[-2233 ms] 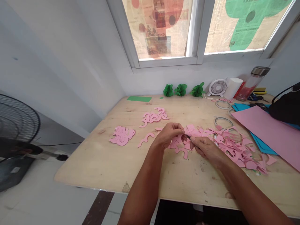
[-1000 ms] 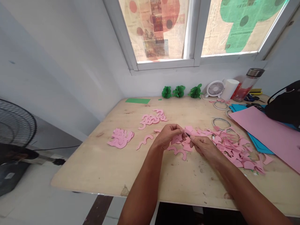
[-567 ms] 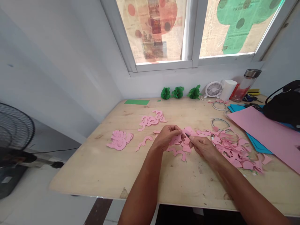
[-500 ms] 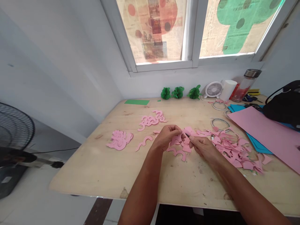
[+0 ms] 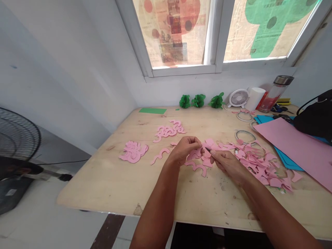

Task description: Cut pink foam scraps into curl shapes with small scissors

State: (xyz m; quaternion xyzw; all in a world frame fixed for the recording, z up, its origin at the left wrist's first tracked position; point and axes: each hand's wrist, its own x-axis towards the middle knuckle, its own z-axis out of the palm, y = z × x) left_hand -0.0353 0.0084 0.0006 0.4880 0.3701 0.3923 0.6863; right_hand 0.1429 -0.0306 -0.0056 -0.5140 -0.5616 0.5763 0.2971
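- Pale wooden table [image 5: 109, 186] filled the middle of the frame, stained in spots; white wall behind, newspaper-covered window [image 5: 220, 41] at top.
- Black wire-cage fan [image 5: 19, 141] at left edge, over pale floor.
- Back edge: three green layered-paper ornaments [image 5: 199, 101], then small white desk fan [image 5: 239, 99], steel-capped clear bottle [image 5: 275, 95] upper right.
- Wavy pink paper cutouts: one pile [image 5: 133, 152] left of centre, another pile [image 5: 168, 130] above centre. Loose pink paper scraps [image 5: 261, 167] lower right, beside a big pink sheet [image 5: 293, 145] on blue sheets [image 5: 286, 160].
- Left hand [image 5: 185, 149], centre: fingers narrow, pinching a small pink paper piece [image 5: 204, 146].
- Right hand [image 5: 227, 162]: closed round a slim dark-tipped tool [image 5: 208, 149], tip at the piece; tool type unclear.
- Vs 0.5 s earlier: view shifted slightly, background sat a bit right and higher. Grips and piles looked unchanged.
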